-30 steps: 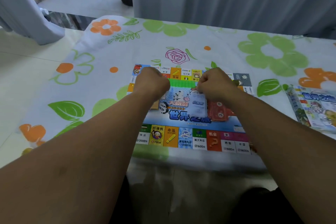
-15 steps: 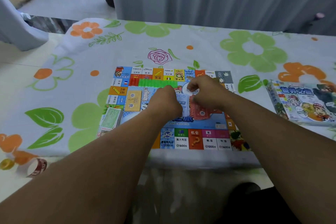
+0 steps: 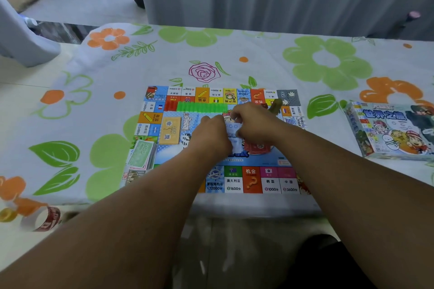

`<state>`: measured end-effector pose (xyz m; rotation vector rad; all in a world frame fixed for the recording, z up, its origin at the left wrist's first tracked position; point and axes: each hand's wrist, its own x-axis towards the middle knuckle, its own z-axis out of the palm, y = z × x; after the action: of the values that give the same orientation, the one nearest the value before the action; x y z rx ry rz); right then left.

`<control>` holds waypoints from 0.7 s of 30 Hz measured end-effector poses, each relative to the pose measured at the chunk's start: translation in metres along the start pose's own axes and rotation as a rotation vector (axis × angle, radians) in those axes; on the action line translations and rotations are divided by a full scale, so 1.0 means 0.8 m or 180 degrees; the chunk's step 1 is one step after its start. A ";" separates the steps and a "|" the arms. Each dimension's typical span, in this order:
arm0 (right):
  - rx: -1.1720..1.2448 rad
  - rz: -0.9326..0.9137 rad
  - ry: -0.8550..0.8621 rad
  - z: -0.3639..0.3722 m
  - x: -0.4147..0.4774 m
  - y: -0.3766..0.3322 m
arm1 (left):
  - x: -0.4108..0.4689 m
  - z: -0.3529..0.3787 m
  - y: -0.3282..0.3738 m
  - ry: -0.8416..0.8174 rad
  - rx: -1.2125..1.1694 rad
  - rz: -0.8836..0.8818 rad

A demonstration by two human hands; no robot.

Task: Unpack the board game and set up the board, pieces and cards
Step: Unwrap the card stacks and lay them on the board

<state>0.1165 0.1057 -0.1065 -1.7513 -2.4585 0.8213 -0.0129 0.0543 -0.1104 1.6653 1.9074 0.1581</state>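
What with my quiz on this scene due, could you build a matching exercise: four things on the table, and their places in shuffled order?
Things:
1. game box
2. paper money
3. green pieces
4. pale packet

Places:
A. along the far side of the board
B. held between the left hand and the right hand
C. on the cloth, right of the board
D. at the board's left edge

Pairs: 1-C, 2-D, 3-A, 4-B

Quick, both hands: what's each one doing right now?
Left hand: fingers curled, pinching the pale blue packet.
Right hand: fingers curled on the same packet.
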 end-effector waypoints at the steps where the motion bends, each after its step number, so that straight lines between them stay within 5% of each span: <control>1: 0.0007 0.0049 -0.0008 0.001 0.001 -0.002 | 0.001 0.001 -0.001 0.0018 -0.0009 0.0004; 21: 0.0421 0.0193 -0.0173 -0.009 0.004 -0.018 | 0.003 0.006 -0.006 0.0121 -0.0184 -0.0052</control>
<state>0.1047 0.1079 -0.0954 -1.7881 -2.3330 1.0244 -0.0148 0.0539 -0.1171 1.6188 1.9259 0.2377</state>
